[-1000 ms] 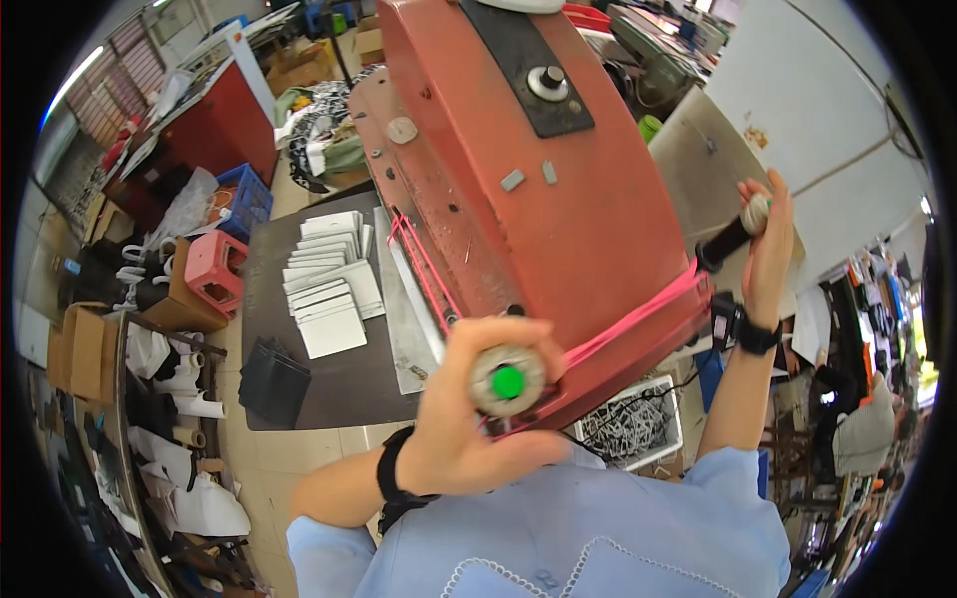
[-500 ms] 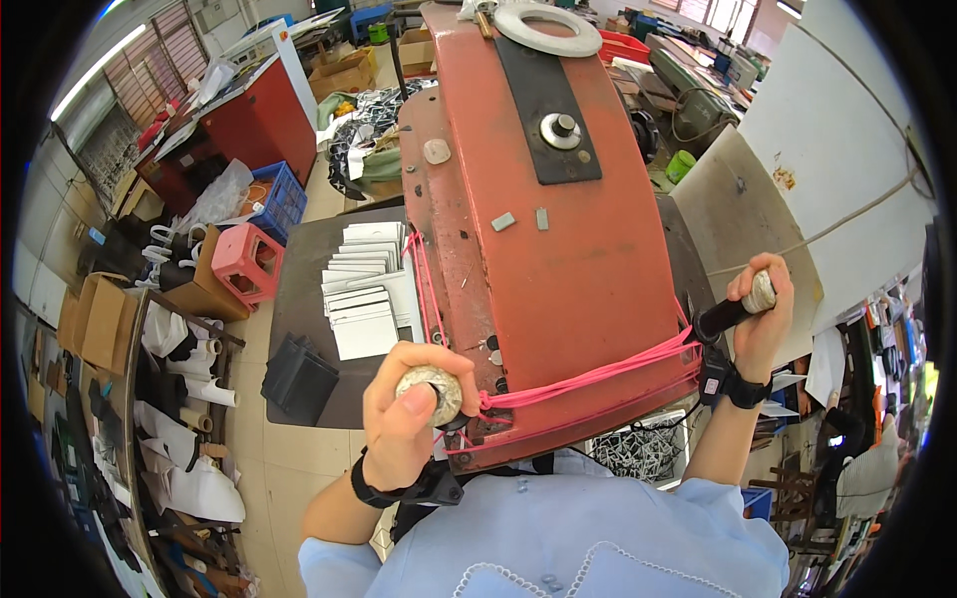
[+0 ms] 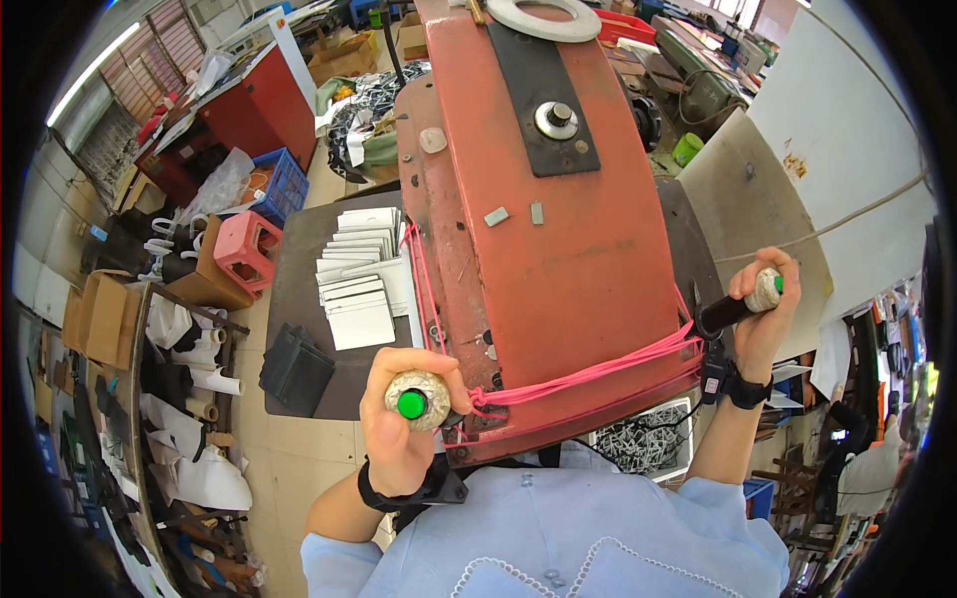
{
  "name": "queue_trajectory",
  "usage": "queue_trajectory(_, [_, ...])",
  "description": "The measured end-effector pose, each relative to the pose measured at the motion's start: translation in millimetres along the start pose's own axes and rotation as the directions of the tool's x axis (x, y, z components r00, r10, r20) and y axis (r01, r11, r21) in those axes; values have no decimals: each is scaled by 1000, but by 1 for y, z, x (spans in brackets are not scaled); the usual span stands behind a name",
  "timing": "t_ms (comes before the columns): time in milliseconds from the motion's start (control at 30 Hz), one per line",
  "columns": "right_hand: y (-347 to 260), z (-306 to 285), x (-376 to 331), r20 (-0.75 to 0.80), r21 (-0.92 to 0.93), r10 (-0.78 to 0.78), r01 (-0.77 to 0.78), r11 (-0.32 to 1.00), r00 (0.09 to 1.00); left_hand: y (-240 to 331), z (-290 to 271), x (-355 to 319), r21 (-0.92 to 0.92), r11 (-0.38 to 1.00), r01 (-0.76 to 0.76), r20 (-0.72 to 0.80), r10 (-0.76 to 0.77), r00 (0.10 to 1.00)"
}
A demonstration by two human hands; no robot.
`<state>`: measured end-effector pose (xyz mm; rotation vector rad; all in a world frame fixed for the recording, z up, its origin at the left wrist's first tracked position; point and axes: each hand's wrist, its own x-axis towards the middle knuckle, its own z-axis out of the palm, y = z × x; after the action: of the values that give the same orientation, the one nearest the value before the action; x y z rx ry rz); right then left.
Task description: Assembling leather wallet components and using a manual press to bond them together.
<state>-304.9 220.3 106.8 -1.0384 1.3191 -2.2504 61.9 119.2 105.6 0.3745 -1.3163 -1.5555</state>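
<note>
My left hand [image 3: 397, 448] is wrapped round an upright handle [image 3: 433, 387] whose top is bound in pale, mottled wrapping. A green push button [image 3: 411, 404] shows in that top, with my thumb off it. At the other side, my right hand [image 3: 766, 334] grips a black handle [image 3: 720, 317] with a similar pale top and a green button [image 3: 778, 284] at its end. Between the handles stands a red press machine [image 3: 573, 279], with pink cord [image 3: 588, 374] stretched across its near end.
Left of the machine, a dark side table [image 3: 299, 239] carries overlapping stacks of white rectangular pieces [image 3: 361, 321] and a black pile [image 3: 297, 369]. A pink stool [image 3: 247, 251] and a blue crate [image 3: 284, 189] stand beyond. A white bin [image 3: 643, 439] of small metal-like pieces sits below the machine's near edge.
My left thumb has come off the handle's top, uncovering the green button. The right handle's green button now shows too. Both hands keep their grip; the view has shifted slightly.
</note>
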Motion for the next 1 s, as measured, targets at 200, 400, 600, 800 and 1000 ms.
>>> queue_trajectory(200, [-5, -14, 25, 0, -18, -4, 4, 1000, 1000, 5, 24, -1, 29, 998, 54, 37, -55, 998])
queue_trajectory(400, [-5, -61, 75, -235, -214, -93, 41, 976, 968, -32, 58, 17, 45, 988, -148, 445, 113, 889])
queue_trajectory(600, [-14, -24, 32, -45, -686, -330, 211, 697, 943, -51, 86, 31, 261, 911, -320, 623, 94, 777])
queue_trajectory(800, [0, 12, -42, 332, 113, 116, -162, 980, 936, -110, 6, 47, 731, 602, -321, 555, -250, 794])
queue_trajectory(1000, [6, -26, -2, 28, 41, 3, -4, 999, 1000, -136, -9, 74, 836, 283, -470, 531, -203, 823])
